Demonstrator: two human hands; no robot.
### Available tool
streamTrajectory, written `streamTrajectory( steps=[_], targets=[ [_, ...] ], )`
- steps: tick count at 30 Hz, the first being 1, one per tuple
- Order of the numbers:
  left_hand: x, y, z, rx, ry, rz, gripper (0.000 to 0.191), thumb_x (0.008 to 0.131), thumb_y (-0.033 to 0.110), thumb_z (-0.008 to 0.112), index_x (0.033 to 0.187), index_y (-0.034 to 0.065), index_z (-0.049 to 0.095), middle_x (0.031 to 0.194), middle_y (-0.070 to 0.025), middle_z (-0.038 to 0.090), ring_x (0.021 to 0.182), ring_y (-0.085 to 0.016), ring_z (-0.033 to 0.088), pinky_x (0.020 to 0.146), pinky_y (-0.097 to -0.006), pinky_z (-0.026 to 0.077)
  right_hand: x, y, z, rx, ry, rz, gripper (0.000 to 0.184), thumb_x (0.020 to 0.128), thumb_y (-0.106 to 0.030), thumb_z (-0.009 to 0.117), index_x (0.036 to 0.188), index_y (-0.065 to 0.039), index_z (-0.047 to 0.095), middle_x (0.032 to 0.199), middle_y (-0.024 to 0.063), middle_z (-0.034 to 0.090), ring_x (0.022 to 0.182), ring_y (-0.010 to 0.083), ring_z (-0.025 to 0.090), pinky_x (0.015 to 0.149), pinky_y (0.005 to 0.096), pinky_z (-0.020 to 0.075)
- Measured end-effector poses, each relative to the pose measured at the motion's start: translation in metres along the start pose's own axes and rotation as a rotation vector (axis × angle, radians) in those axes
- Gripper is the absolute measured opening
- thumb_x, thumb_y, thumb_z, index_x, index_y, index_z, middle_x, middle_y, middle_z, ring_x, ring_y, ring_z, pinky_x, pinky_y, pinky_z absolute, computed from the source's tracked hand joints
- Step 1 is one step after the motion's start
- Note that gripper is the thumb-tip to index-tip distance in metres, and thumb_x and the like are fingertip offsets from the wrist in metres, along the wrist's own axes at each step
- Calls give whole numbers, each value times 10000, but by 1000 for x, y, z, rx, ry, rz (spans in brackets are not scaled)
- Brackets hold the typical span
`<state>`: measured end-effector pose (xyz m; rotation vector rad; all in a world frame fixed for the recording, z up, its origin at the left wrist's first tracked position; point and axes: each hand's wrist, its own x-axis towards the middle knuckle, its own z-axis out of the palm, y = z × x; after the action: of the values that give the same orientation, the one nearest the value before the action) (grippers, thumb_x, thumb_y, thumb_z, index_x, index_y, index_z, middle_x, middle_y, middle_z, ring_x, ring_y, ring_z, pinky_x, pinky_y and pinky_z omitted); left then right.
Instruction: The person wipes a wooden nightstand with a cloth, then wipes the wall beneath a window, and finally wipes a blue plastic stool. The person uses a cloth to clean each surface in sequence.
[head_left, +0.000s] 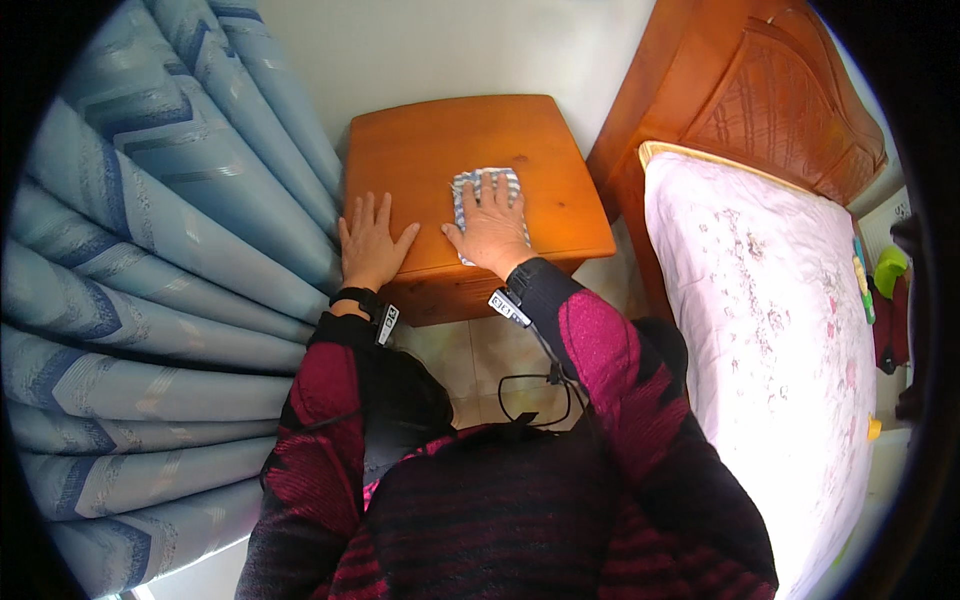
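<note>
A blue-and-white checked cloth (462, 196) lies flat on the orange-brown wooden top of a nightstand (442, 135). My right hand (493, 225) holds it down under the palm, fingers stretched toward the cloth's far edge, thumb out to the left. Part of the cloth is hidden beneath that hand. To the left, my left hand (373, 244) rests with spread fingers at the nightstand's front left corner and holds nothing. Each wrist carries a strap with a small white-faced device.
Blue patterned curtains (195, 240) hang close along the left side. On the right stands a bed with a carved wooden headboard (780, 105) and a pale floral cover (757, 300). A white wall (465, 45) rises behind the nightstand. A black cable (534, 376) loops above the tiled floor (450, 360).
</note>
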<state>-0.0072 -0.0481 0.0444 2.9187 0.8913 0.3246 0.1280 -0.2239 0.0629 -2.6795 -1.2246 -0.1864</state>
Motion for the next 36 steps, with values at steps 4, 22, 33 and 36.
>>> streamTrajectory(
  steps=[4,22,33,36],
  targets=[
    [2,0,1,-1,-1,2,825,1026,642,514,1664,141,358,1743,-163,277,1627,-330,198,1297,-572,149,-5,14,0,27,13,-183,685,1017,-442,576,1584,-71,474,1675,229,371,1566,441,291,1254,594,233],
    [1,-1,1,38,4,18,815,1030,629,525,1665,150,353,1743,-162,275,1624,-328,204,1293,-574,168,36,155,-6,-50,-81,147,758,1057,-522,479,1653,-70,354,1746,191,254,1629,394,165,1288,568,188],
    [3,0,2,6,-47,-8,821,1033,631,501,1677,151,328,1755,-154,243,1635,-322,166,1303,-572,127,-8,2,-4,12,-110,-80,766,1063,-489,480,1650,-19,338,1740,228,241,1624,419,154,1282,608,138],
    [5,-1,2,19,-59,1,837,1030,644,497,1681,149,318,1762,-150,225,1639,-318,148,1307,-570,110,-34,-27,-2,157,-95,-280,659,1065,-354,505,1616,-10,393,1719,228,287,1609,420,200,1271,576,191]
  ],
)
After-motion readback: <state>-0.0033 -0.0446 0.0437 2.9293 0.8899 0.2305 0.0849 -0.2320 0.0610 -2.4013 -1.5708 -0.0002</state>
